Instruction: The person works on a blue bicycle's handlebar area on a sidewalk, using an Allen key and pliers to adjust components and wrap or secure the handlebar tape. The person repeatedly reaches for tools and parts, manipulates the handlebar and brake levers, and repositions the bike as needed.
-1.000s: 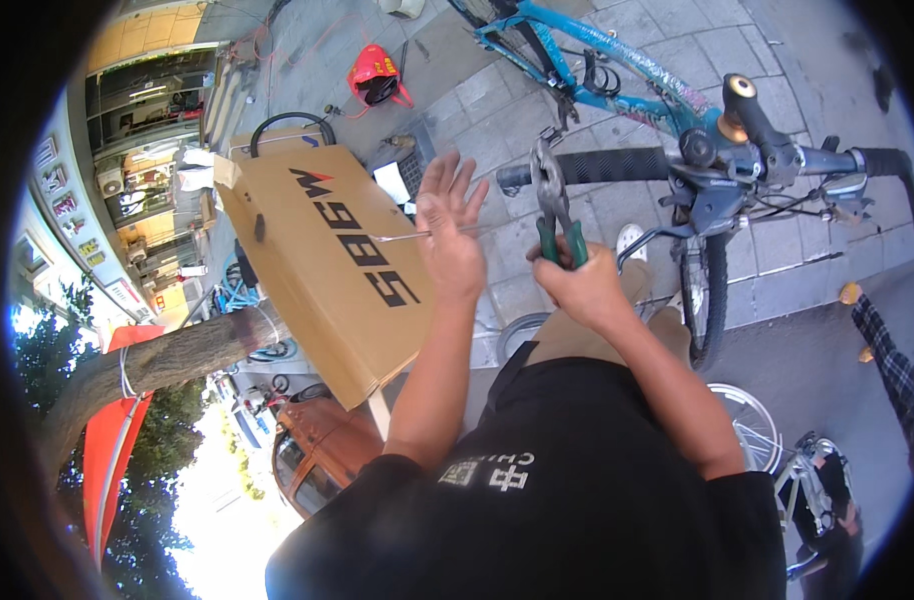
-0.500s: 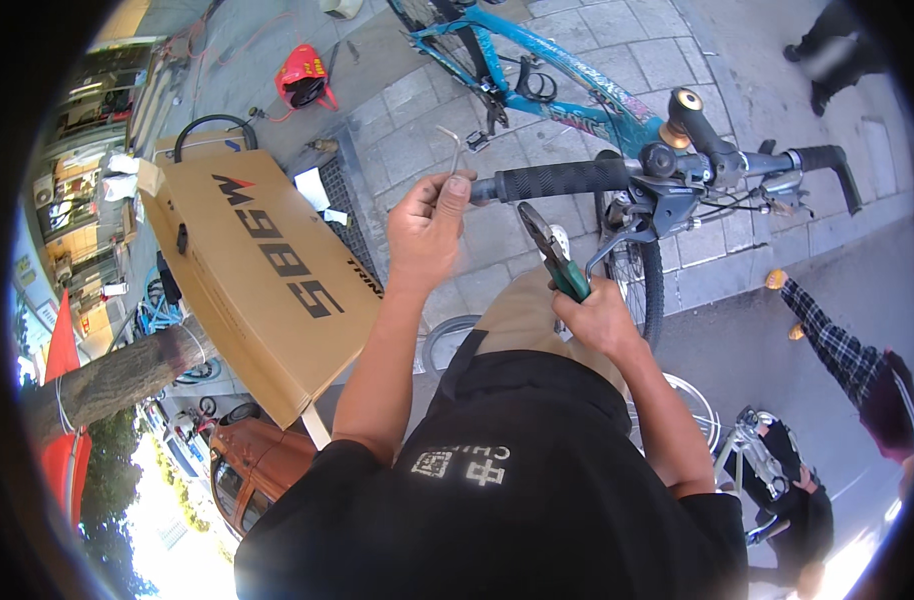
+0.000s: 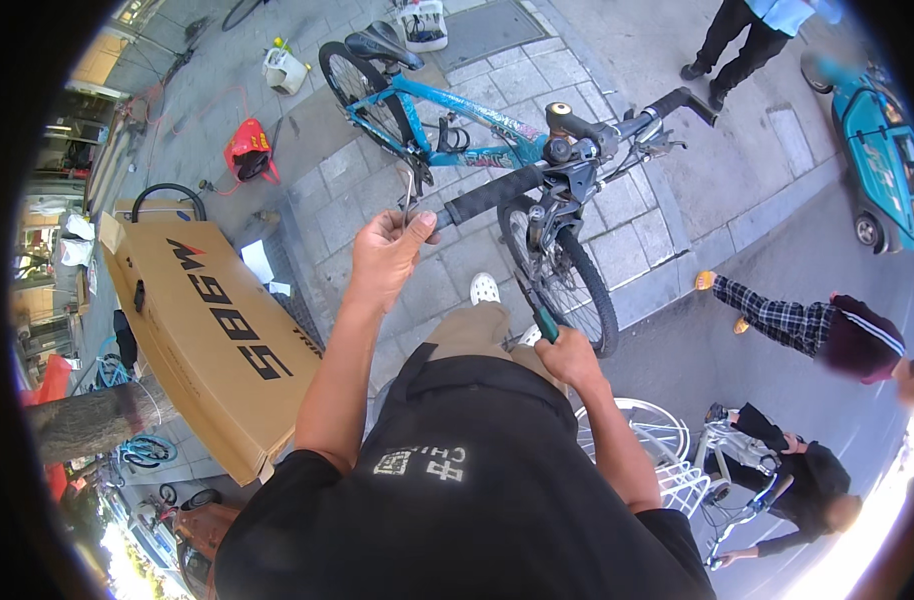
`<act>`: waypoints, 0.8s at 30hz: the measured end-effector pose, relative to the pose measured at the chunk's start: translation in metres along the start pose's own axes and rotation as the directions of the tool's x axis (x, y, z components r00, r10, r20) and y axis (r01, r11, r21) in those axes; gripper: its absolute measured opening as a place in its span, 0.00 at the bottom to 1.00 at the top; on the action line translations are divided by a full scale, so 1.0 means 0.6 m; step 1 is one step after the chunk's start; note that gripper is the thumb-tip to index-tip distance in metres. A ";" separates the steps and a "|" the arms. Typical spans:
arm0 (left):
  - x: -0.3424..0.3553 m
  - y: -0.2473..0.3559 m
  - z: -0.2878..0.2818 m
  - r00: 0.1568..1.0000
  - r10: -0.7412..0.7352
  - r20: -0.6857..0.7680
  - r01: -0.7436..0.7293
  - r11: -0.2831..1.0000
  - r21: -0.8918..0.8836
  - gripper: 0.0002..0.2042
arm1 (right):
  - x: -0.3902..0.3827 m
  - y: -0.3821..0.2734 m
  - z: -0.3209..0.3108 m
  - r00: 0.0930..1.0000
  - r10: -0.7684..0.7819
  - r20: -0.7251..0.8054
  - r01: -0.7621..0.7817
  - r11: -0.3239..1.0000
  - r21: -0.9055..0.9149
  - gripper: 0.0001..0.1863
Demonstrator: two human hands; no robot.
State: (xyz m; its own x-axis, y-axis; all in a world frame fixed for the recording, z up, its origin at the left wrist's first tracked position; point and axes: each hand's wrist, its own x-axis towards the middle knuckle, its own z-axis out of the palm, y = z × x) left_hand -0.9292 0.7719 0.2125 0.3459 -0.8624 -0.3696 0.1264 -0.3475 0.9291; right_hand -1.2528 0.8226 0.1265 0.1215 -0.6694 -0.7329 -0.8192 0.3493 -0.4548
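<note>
My left hand (image 3: 387, 262) is closed at the near end of the handlebar grip (image 3: 495, 193), fingers pinching a thin bent hex key (image 3: 410, 188) whose metal shank rises above them. Whether the fingers also grip the bar end is hard to see. My right hand (image 3: 573, 357) is closed round the green handles of a pair of pliers (image 3: 545, 320), held low beside the front wheel (image 3: 589, 290) with the dark jaws pointing away from me. Both hands are at a blue bicycle (image 3: 477, 125), which stands upright on the paving, its handlebar turned toward me.
A big cardboard box (image 3: 202, 330) lies to my left, near a red helmet-like object (image 3: 249, 150) and a white jug (image 3: 285, 72). On the right are a white bicycle (image 3: 642, 440), a walking person (image 3: 827, 330), a person bending (image 3: 807, 480) and a teal vehicle (image 3: 882, 160).
The view has widened and shifted, showing the whole bicycle and the teal vehicle. The pliers have dropped from beside the grip to beside the front wheel. My left hand stays at the grip's end.
</note>
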 end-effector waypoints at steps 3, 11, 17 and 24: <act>-0.030 -0.001 0.027 0.999 0.039 0.011 -0.040 0.998 0.049 0.23 | 0.010 0.020 0.026 0.998 -0.007 0.063 0.013 0.996 -0.087 0.31; -0.079 0.010 0.097 0.989 0.041 0.145 -0.051 0.996 0.069 0.22 | 0.019 0.026 0.059 0.992 0.024 0.123 -0.008 0.991 -0.132 0.34; -0.036 0.001 0.126 0.893 0.021 0.450 -0.010 1.000 -0.026 0.19 | 0.035 -0.040 0.068 0.986 0.134 0.100 -0.124 0.987 -0.101 0.34; 0.056 0.026 0.152 0.566 0.011 0.824 -0.114 0.991 0.065 0.20 | 0.174 -0.048 0.180 0.991 -0.080 -0.111 0.094 0.988 0.124 0.31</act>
State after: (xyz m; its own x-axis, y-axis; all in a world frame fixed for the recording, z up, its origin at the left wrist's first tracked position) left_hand -1.0001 0.7040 0.2138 -0.5693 -0.7953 -0.2082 0.0251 -0.2700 0.9625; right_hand -1.1558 0.8135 0.0086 0.1238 -0.7638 -0.6334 -0.7284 0.3635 -0.5807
